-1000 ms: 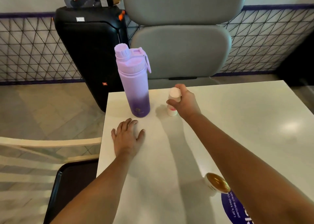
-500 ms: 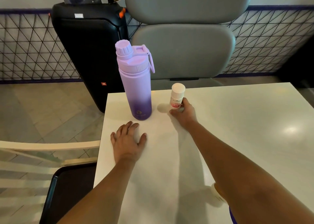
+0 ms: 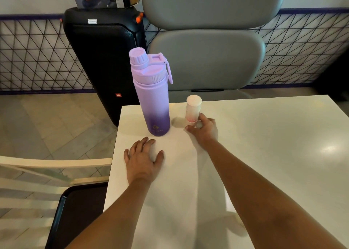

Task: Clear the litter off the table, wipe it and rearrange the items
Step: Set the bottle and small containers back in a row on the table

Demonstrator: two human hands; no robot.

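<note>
A tall purple water bottle (image 3: pixel 152 97) stands upright near the far left corner of the white table (image 3: pixel 264 145). Just right of it stands a small white bottle (image 3: pixel 193 109) with a pink label. My right hand (image 3: pixel 204 129) holds this small bottle low at its base, fingers curled round it. My left hand (image 3: pixel 142 158) rests flat on the table in front of the purple bottle, fingers spread, holding nothing. A small pale object (image 3: pixel 238 224) shows under my right forearm, mostly hidden.
A grey padded chair (image 3: pixel 205 60) stands behind the table. A black speaker (image 3: pixel 105 60) with a box on top stands on the floor at the far left. A dark tray (image 3: pixel 75 211) lies on a white chair beside the table's left edge.
My right hand has slid down from the small bottle's top to its base, leaving it upright. The view has shifted slightly. My left hand has stayed in place.
</note>
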